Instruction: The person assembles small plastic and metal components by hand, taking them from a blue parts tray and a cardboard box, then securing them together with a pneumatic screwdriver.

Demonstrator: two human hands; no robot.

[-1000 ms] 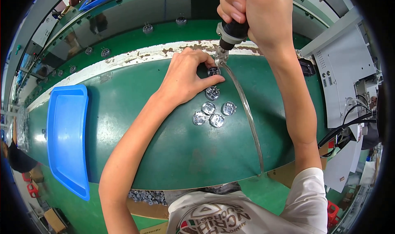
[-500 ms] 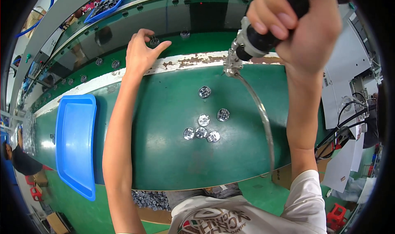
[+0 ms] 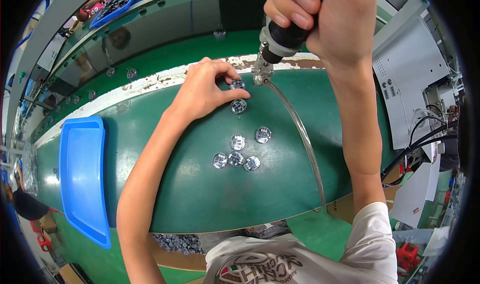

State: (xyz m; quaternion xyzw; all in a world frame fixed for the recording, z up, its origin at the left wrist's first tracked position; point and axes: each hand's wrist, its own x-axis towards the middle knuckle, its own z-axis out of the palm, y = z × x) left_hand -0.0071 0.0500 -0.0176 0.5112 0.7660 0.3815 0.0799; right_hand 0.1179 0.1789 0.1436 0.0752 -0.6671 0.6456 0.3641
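My left hand [image 3: 202, 89] pinches a small round part [image 3: 237, 84], clear and silvery, between thumb and fingers at the table's far edge. Just below my thumb lies another round part [image 3: 238, 106]. High on the right, my right hand [image 3: 345, 26] is wrapped round a black-bodied power screwdriver [image 3: 286, 39], held with its metal nose down, close to the right of the pinched part. From that nose a clear hose [image 3: 302, 129] runs toward the table's near edge. Several similar round parts [image 3: 236, 158] form a loose cluster on the green table [image 3: 200, 194].
An upright-rimmed blue tray [image 3: 85, 174] lies on the table's left side. Beyond a chipped white rail [image 3: 155, 90] runs a green conveyor [image 3: 165, 66] carrying spaced round parts. Farther off is a blue tray of grey pieces [image 3: 120, 6]. Cables [image 3: 420, 144] hang at the right.
My left hand has come from the conveyor back to the right over the rail, bringing a round part beside the screwdriver's nose. The whole view has shifted slightly; my right hand still grips the screwdriver.
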